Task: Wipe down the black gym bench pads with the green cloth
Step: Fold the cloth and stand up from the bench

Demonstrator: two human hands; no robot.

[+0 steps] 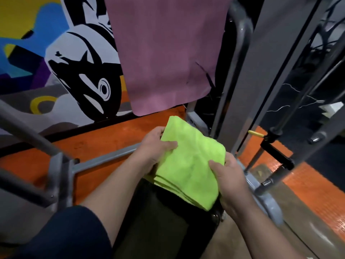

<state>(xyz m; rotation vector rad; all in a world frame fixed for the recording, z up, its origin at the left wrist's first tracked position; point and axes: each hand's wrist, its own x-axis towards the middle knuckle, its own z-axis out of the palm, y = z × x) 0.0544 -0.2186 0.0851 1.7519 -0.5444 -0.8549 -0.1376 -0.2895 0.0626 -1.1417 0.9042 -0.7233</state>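
The black bench pad [160, 221] is lying nearest, under both hands; the left hand [155, 146] and right hand [228, 176] are gripping the folded green cloth [186, 161], fingers curled over opposite edges; beyond the fingers, a pink mat [164, 53] is hanging.

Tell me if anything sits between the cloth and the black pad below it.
Nothing visible does. The cloth, folded, is held by the left hand and the right hand right over the black pad, whose near surface is bare. The pad's far end is hidden under the cloth, so contact there cannot be told.
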